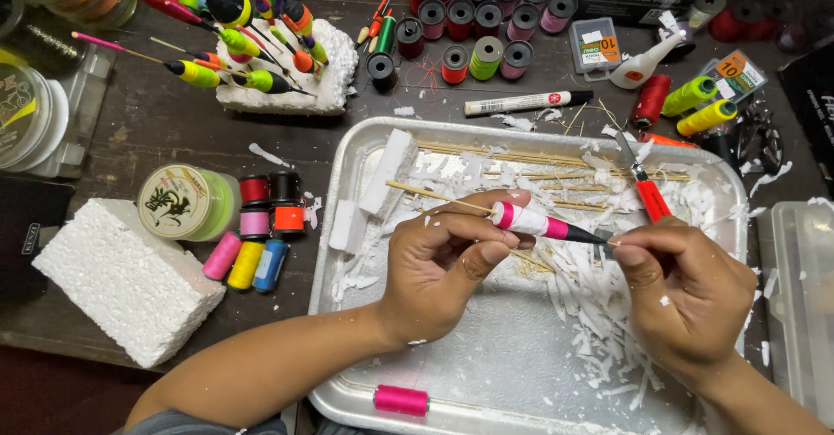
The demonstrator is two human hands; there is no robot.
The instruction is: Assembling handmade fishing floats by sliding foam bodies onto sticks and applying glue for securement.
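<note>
Over a metal tray [347,153], my left hand [439,266] grips a fishing float [539,224] with a white and pink body, a dark tip and a thin wooden stem sticking out to the left. My right hand [686,292] pinches the dark tip end of the float; fine thread seems to be between its fingers, but it is too thin to be sure. A red-handled craft knife [645,183] lies in the tray just beyond my right hand. A pink thread spool [401,399] rests at the tray's near edge.
Foam shavings and thin wooden sticks [521,159] litter the tray. A foam block [122,279] and small thread spools [261,227] lie left. Finished floats stuck in foam [287,70], a row of spools [482,18] and a marker pen [526,102] sit behind. A clear plastic box [804,287] stands right.
</note>
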